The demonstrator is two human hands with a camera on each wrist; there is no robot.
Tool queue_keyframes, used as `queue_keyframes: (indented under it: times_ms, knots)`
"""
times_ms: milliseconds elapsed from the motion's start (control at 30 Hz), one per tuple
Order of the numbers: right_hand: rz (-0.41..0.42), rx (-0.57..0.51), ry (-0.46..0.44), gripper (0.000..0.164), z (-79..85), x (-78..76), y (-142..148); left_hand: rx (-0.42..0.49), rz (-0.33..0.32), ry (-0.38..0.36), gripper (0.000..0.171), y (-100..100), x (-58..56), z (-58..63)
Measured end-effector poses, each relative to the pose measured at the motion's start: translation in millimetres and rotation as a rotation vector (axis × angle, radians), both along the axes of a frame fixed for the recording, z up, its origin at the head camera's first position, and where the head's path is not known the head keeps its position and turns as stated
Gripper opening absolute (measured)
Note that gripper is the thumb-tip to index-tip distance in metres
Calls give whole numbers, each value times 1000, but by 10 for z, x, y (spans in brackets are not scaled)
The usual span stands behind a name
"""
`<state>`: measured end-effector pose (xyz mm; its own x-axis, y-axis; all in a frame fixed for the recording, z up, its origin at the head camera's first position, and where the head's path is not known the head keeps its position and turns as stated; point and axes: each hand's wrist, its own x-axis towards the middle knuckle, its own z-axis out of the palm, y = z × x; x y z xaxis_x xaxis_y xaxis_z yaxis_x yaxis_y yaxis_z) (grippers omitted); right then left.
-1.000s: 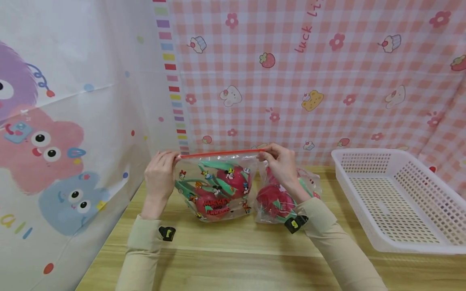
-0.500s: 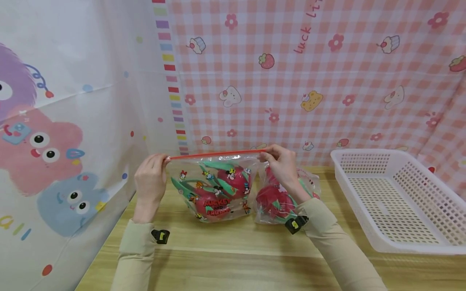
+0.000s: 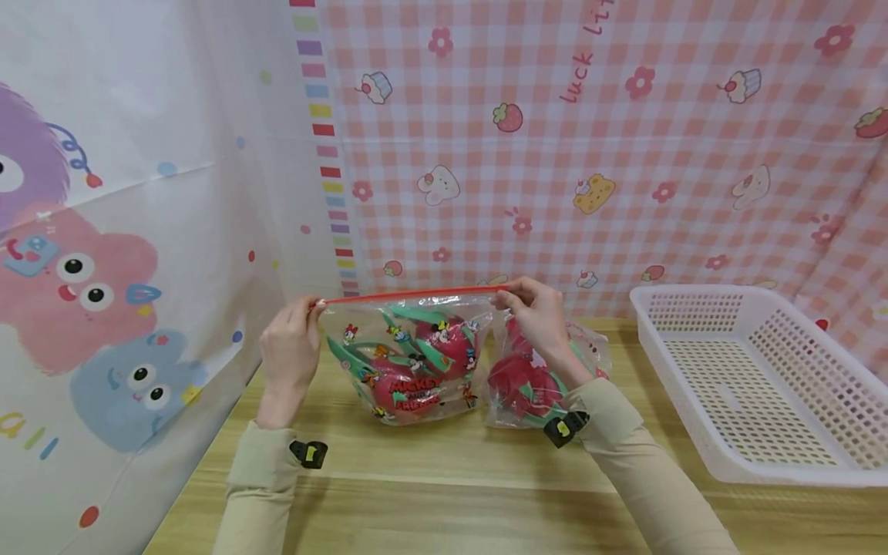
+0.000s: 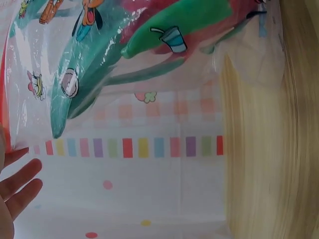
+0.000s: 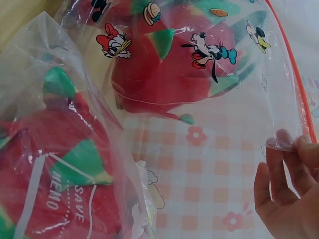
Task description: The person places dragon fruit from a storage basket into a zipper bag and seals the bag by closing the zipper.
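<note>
A clear zip bag (image 3: 409, 362) with a red top strip and cartoon prints stands on the wooden table, its top edge stretched between both hands. Red dragon fruits (image 5: 164, 64) with green scales show through its plastic. My left hand (image 3: 291, 347) pinches the strip's left end; in the left wrist view, the other fingers (image 4: 22, 191) hang apart from the bag. At the strip's right end, my right hand (image 3: 537, 320) pinches the top corner between thumb and fingers. Behind the right wrist, a second clear bag (image 3: 523, 385) of dragon fruit sits on the table, partly hidden.
A white perforated plastic basket (image 3: 749, 385) stands at the right of the table (image 3: 416, 509). A pink checked cloth (image 3: 555, 154) hangs behind, and a white cartoon-printed cloth (image 3: 173, 254) covers the left side.
The left hand has moved left along with the strip's end, and the bag's top is pulled wider. The right hand has barely moved.
</note>
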<state>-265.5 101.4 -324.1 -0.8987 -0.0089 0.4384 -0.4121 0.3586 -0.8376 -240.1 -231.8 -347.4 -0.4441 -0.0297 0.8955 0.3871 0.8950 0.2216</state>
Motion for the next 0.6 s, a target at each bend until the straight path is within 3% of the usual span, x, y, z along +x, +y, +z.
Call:
queue_keyframes:
  times_ms: [200, 367, 467, 600]
  knots:
    - [27, -8, -31, 21, 4, -5, 27, 36, -19, -39, 21, 36, 3, 10]
    - [40, -18, -77, 20, 6, 2, 31, 91, -69, -128, 22, 60, 11, -2]
    - [77, -42, -131, 23, -26, -16, 29, 171, -149, -247, 24, 80, -3, -58]
    - [191, -107, -234, 27, -141, -74, 24, 299, -309, -489, 38, 131, -34, -197]
